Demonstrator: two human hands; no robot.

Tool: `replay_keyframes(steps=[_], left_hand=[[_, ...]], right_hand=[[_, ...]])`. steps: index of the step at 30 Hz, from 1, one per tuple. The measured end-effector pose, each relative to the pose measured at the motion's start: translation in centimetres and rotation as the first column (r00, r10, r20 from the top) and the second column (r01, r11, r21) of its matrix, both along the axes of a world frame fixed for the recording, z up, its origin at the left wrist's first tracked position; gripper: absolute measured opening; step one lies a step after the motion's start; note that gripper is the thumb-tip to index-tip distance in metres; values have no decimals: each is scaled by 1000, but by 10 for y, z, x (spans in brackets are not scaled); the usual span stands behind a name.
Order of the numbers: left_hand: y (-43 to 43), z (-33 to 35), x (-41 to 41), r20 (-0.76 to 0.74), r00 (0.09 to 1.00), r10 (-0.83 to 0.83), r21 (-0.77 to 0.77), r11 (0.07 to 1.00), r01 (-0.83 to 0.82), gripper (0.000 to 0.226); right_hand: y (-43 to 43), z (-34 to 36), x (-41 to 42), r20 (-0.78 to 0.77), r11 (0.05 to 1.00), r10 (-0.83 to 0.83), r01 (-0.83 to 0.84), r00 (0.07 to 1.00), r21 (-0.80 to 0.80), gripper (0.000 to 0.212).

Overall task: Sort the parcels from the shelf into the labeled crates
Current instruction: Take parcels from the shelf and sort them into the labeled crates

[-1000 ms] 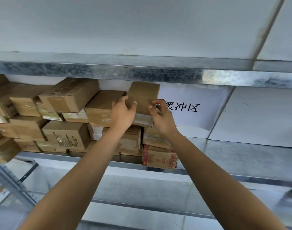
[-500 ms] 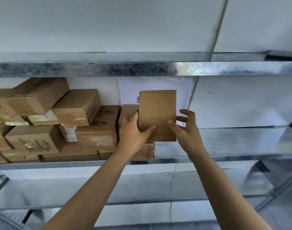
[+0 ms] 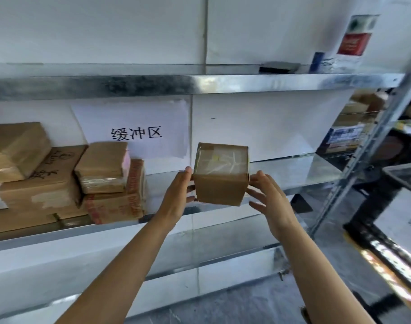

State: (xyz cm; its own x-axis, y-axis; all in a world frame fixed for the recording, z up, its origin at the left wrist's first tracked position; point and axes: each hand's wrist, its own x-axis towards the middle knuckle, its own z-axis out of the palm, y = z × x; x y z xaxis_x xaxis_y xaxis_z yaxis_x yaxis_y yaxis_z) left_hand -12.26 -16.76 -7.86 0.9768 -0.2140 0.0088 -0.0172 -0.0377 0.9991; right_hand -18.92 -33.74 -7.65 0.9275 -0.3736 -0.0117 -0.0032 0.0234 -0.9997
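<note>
Parcel [image 3: 219, 188] drawn off the stack [image 3: 106, 183], carried rightward, turned taped face up

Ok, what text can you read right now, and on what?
"缓冲区": white paper sign behind the shelf.
Red print on the carton: too blurred.
Black characters on the brown box: unreadable.
Top right, the red notice: too small.
Print on the far-right boxes: too blurred.
The held parcel: nothing legible.

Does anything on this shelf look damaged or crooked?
The top-left parcel lies tilted on the printed carton beneath, whose front shows pale, torn-looking patches. The held parcel looks intact.
</note>
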Motion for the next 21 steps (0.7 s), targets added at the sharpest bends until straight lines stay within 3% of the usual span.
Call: replay_keyframes(steps=[3, 8, 11, 14, 18, 21], left_hand=[[-34, -3, -11, -46, 998, -32, -95, 995, 28, 46], [-87, -10, -34, -35, 990, -139, -186, 974, 130, 46], [-117, -16, -48, 12, 982, -189, -179, 966, 188, 45], [-149, -23, -63, 46, 968, -248, -112, 961, 252, 45], [-192, -23, -83, 80, 954, -290, -84, 951, 296, 21], [-219, -22, -99, 97, 930, -354, -96, 927, 363, 28]], right_hand=[[-40, -3, -19, -20, 999, -25, 26, 999, 30, 30], [-93, -12, -58, 21, 994, 65, -62, 998, -90, 21], [-122, -20, -81, 42, 991, 86, -81, 995, -111, 28], [-151, -24, -99, 53, 992, 70, -63, 996, -112, 48], [-187, -29, -124, 64, 989, 54, -45, 996, -139, 58], [-210, -34, -143, 81, 992, 26, -15, 996, -124, 64]])
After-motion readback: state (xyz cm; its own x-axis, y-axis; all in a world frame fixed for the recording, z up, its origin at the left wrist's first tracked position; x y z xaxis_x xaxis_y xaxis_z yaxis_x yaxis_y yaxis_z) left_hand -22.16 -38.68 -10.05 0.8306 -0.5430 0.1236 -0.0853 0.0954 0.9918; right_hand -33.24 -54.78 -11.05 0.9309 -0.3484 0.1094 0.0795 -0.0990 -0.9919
